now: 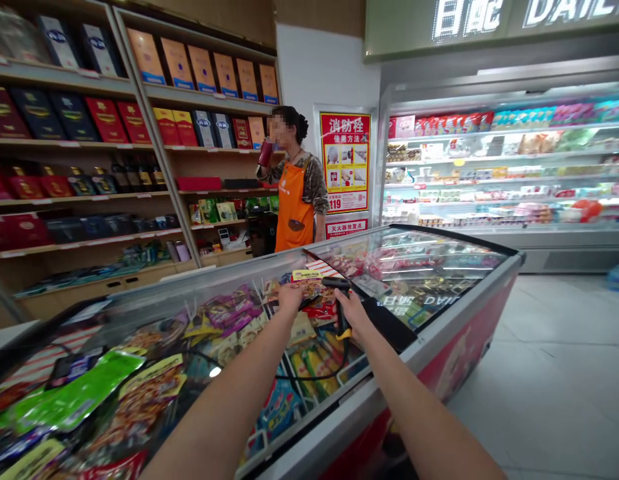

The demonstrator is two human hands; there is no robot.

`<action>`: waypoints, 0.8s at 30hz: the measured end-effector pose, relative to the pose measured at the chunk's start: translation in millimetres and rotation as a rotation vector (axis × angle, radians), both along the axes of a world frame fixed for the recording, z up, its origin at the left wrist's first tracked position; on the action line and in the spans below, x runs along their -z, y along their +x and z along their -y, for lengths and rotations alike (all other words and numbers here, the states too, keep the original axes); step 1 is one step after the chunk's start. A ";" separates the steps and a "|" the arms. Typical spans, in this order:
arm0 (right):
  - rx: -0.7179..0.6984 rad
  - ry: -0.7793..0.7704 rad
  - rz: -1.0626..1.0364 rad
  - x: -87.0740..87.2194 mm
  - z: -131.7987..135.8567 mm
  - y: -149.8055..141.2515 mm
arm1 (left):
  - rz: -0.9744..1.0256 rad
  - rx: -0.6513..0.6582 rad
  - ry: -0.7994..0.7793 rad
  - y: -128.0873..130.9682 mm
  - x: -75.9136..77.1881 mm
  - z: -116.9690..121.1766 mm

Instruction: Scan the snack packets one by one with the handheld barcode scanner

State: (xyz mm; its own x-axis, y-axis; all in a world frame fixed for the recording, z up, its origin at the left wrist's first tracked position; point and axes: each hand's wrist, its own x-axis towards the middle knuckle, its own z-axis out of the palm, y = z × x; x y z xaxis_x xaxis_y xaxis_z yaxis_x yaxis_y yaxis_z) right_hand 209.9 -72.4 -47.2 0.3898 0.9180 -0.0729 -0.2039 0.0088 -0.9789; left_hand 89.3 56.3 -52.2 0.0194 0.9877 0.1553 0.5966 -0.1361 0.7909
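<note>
My right hand (354, 315) is wrapped round the handle of a black barcode scanner (335, 284) with a yellow trigger. A dark cable hangs from the scanner's base and loops to the left over the freezer. Just left of the scanner, my left hand (290, 297) grips the near left edge of a snack packet (313, 288) with a yellow top and a reddish-brown front. The scanner's head is close to this packet, and whether they touch I cannot tell. Both hands are above the glass-topped chest freezer (429, 340), where colourful packs show below.
Several snack packets, among them a bright green bag (84, 390), lie at the near left. Behind the freezer a person in an orange apron (293, 207) holds a dark red cup (265, 155) near the face. Shelves of boxes stand left; a lit refrigerated display (499, 180) stands right.
</note>
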 end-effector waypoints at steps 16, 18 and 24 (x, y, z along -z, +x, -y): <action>-0.080 -0.001 0.018 -1.2 -3.6 -23.6 | -0.201 -0.122 0.035 -53.9 -23.9 29.7; -0.133 -0.005 0.010 -2.6 -5.1 -37.1 | -0.236 -0.140 0.055 -80.6 -27.3 35.2; -0.257 -0.017 0.020 -11.3 -5.0 -92.4 | -0.516 -0.200 -0.056 -187.2 -34.1 57.8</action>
State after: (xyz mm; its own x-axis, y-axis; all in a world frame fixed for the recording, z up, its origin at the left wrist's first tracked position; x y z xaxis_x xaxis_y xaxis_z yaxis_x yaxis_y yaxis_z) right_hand 117.4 -67.4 -35.8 0.1454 0.9858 -0.0839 -0.1781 -0.0574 -0.9823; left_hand -97.9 -1.4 -18.1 -0.1099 0.9863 0.1228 0.9186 0.0536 0.3915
